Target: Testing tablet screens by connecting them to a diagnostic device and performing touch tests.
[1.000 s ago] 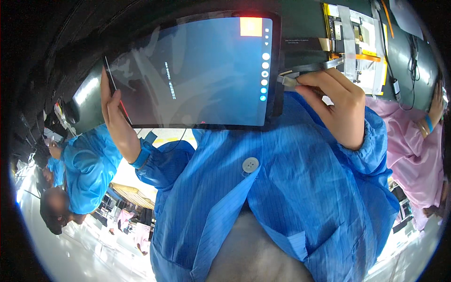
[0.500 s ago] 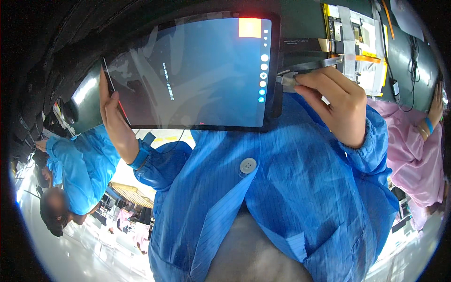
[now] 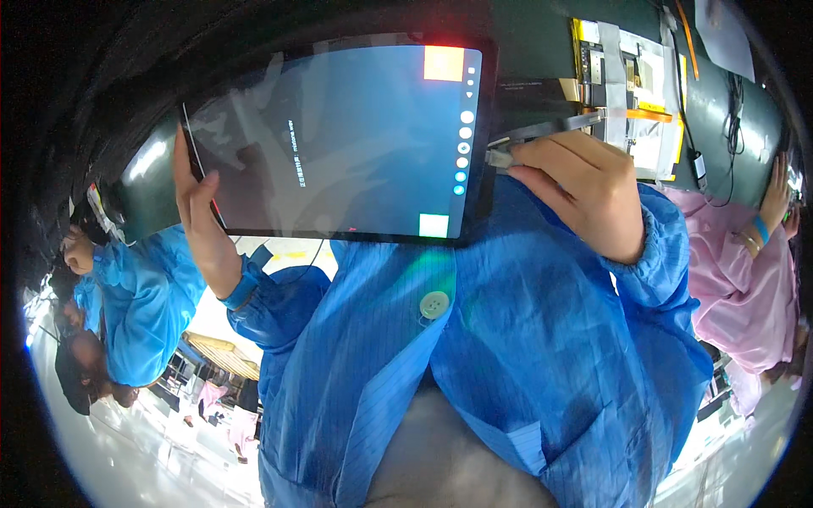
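The tablet (image 3: 330, 140) is held above the near edge of the table (image 3: 542, 34), in front of the blue smock (image 3: 517, 330); how high it is lifted cannot be told. Its left short end is gripped by the left hand (image 3: 207, 224), with the fingers closed around that edge. By the right hand (image 3: 593, 188), a small pale connector (image 3: 500, 158) is pinched between thumb and forefinger, at the right short end of the tablet. Whether the connector is seated or only held close cannot be told.

For this step to be done well, it seems advisable that the tablet be steadied firmly from its left end, so that no twisting is caused at the right. The connector should be guided straight along its own axis, without bending. The dark strip (image 3: 555, 127), which runs beside the right hand toward the taped assembly (image 3: 644, 76) on the table, should not be pulled.

The long axis of the tablet is laid from left to right, roughly along the table's near edge, with its lit face turned toward the camera. The connector's tip is pointed leftward, at the tablet's edge.
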`<action>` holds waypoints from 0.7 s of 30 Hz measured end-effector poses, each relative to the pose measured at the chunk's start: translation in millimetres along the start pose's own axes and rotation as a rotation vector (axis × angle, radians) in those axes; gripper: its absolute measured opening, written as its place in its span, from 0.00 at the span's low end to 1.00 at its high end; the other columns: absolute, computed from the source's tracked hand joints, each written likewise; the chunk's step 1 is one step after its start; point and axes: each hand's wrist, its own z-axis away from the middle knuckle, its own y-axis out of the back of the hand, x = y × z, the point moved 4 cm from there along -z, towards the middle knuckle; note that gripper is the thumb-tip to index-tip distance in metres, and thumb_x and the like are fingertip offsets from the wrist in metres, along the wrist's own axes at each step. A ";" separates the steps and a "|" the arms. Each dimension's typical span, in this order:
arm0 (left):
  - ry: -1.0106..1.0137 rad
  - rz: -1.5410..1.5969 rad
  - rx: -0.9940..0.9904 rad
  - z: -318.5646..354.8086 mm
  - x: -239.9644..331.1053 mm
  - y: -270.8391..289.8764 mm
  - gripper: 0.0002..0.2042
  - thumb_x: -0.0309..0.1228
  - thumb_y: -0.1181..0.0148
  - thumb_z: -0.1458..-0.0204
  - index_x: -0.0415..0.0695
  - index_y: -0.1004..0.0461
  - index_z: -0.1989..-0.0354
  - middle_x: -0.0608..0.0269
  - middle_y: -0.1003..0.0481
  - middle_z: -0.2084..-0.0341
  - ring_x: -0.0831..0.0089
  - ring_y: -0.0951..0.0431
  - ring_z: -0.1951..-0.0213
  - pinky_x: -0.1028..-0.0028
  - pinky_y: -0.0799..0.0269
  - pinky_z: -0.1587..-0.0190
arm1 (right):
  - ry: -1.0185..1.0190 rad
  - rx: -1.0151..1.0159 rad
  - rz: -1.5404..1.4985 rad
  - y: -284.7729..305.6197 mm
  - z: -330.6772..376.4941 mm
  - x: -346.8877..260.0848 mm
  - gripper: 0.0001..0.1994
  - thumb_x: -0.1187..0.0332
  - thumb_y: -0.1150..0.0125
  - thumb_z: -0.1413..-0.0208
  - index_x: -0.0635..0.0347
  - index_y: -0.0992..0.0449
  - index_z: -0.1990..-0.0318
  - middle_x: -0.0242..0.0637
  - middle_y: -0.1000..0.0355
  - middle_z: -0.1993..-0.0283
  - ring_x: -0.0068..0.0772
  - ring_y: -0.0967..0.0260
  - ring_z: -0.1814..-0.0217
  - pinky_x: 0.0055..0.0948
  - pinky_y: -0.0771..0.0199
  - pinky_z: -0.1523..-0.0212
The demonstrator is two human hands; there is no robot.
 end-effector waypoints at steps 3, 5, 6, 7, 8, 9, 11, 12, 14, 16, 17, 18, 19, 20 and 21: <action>0.036 0.093 0.023 1.0 -5.2 1.3 0.31 0.36 0.53 0.55 0.40 0.40 0.38 0.54 0.38 0.40 0.63 0.40 0.39 0.68 0.52 0.36 | -0.008 0.001 0.016 -1.1 -0.3 0.0 0.08 0.71 0.36 0.59 0.58 0.26 0.69 0.35 0.31 0.72 0.39 0.30 0.72 0.32 0.28 0.71; 0.018 0.104 0.007 2.0 -9.5 1.9 0.31 0.37 0.51 0.55 0.41 0.39 0.38 0.54 0.38 0.40 0.63 0.41 0.38 0.69 0.53 0.36 | 0.006 0.008 0.011 -0.7 -0.7 1.0 0.07 0.71 0.35 0.58 0.58 0.26 0.69 0.35 0.31 0.72 0.39 0.30 0.72 0.32 0.28 0.71; 0.022 0.104 0.016 2.2 -12.9 3.1 0.31 0.37 0.51 0.55 0.41 0.39 0.38 0.54 0.38 0.40 0.63 0.41 0.38 0.69 0.53 0.36 | 0.013 0.002 0.001 -0.6 -1.3 2.8 0.07 0.71 0.35 0.58 0.58 0.26 0.70 0.35 0.31 0.72 0.39 0.30 0.72 0.33 0.28 0.71; 0.010 0.087 0.019 2.3 -16.1 4.5 0.32 0.38 0.50 0.55 0.41 0.39 0.38 0.54 0.38 0.40 0.63 0.41 0.38 0.69 0.53 0.36 | 0.011 -0.026 -0.008 -1.6 -1.3 3.9 0.07 0.71 0.35 0.58 0.59 0.26 0.70 0.35 0.30 0.73 0.38 0.30 0.72 0.33 0.28 0.71; -0.055 0.071 0.030 1.1 -17.0 6.5 0.32 0.38 0.48 0.56 0.41 0.39 0.38 0.54 0.38 0.40 0.62 0.42 0.37 0.69 0.54 0.36 | 0.029 -0.007 -0.006 -1.1 -1.7 4.2 0.07 0.71 0.35 0.58 0.59 0.26 0.70 0.35 0.30 0.73 0.38 0.30 0.72 0.33 0.28 0.71; -0.005 0.073 0.033 -0.2 -21.6 8.2 0.32 0.38 0.48 0.56 0.41 0.39 0.38 0.54 0.38 0.40 0.62 0.42 0.37 0.69 0.54 0.36 | 0.023 -0.006 -0.024 -1.5 -1.1 4.8 0.07 0.71 0.35 0.58 0.59 0.25 0.70 0.36 0.30 0.72 0.38 0.30 0.72 0.33 0.28 0.71; 0.003 0.034 0.028 -4.7 -22.2 11.3 0.32 0.38 0.45 0.55 0.43 0.38 0.38 0.54 0.37 0.41 0.64 0.40 0.39 0.70 0.53 0.36 | 0.026 -0.008 -0.042 -2.9 0.1 3.8 0.07 0.71 0.35 0.58 0.59 0.25 0.70 0.36 0.30 0.72 0.38 0.30 0.72 0.33 0.28 0.72; 0.002 0.035 0.039 -6.6 -19.0 11.9 0.32 0.38 0.45 0.55 0.43 0.38 0.38 0.54 0.37 0.41 0.64 0.40 0.39 0.70 0.53 0.36 | -0.001 0.020 -0.018 -2.8 1.4 2.9 0.07 0.71 0.35 0.58 0.59 0.25 0.70 0.36 0.31 0.71 0.38 0.30 0.72 0.32 0.28 0.72; 0.001 -0.181 0.096 -10.9 -4.2 10.1 0.29 0.37 0.43 0.54 0.44 0.35 0.40 0.56 0.34 0.43 0.63 0.36 0.41 0.66 0.53 0.36 | -0.011 0.048 0.011 -2.5 4.3 -0.2 0.07 0.71 0.35 0.58 0.59 0.25 0.69 0.36 0.31 0.71 0.37 0.30 0.72 0.32 0.28 0.73; -0.241 -0.475 0.193 -6.2 29.8 -3.7 0.28 0.38 0.42 0.55 0.44 0.33 0.42 0.56 0.32 0.45 0.61 0.34 0.42 0.62 0.53 0.36 | -0.001 0.013 0.115 -3.4 5.7 -2.1 0.08 0.71 0.35 0.59 0.59 0.25 0.69 0.36 0.31 0.70 0.35 0.29 0.73 0.30 0.27 0.74; -0.420 -0.769 0.329 0.2 51.3 -15.5 0.27 0.38 0.40 0.56 0.45 0.31 0.45 0.57 0.30 0.47 0.59 0.33 0.44 0.59 0.53 0.37 | 0.023 0.021 0.138 -2.9 5.5 -3.7 0.09 0.72 0.35 0.60 0.59 0.25 0.69 0.36 0.31 0.69 0.34 0.29 0.72 0.28 0.27 0.73; -0.524 -0.689 0.252 6.1 67.4 -34.3 0.26 0.39 0.39 0.57 0.45 0.30 0.47 0.57 0.30 0.48 0.58 0.33 0.44 0.55 0.53 0.37 | 0.036 0.042 0.142 -1.2 5.5 -3.8 0.09 0.72 0.35 0.60 0.59 0.25 0.69 0.36 0.31 0.69 0.34 0.29 0.72 0.28 0.27 0.73; -0.577 -0.583 0.208 11.9 80.9 -51.9 0.26 0.40 0.38 0.59 0.45 0.28 0.49 0.58 0.29 0.49 0.57 0.33 0.44 0.52 0.53 0.37 | 0.076 0.033 0.185 -1.4 5.4 -5.0 0.09 0.72 0.37 0.61 0.60 0.26 0.68 0.36 0.31 0.69 0.33 0.30 0.71 0.28 0.27 0.73; -0.564 -0.509 0.068 15.6 89.7 -72.3 0.26 0.40 0.38 0.57 0.48 0.29 0.46 0.61 0.30 0.46 0.58 0.36 0.41 0.53 0.55 0.36 | 0.111 -0.007 0.222 -2.9 5.1 -6.2 0.10 0.72 0.38 0.61 0.60 0.26 0.68 0.37 0.31 0.68 0.33 0.30 0.71 0.28 0.27 0.73; -0.585 -0.494 -0.042 17.8 97.2 -94.3 0.29 0.40 0.36 0.60 0.48 0.31 0.45 0.60 0.31 0.45 0.58 0.36 0.41 0.53 0.55 0.36 | 0.121 0.021 0.235 -1.8 5.4 -6.1 0.10 0.72 0.38 0.61 0.60 0.26 0.68 0.37 0.31 0.68 0.33 0.30 0.71 0.28 0.27 0.73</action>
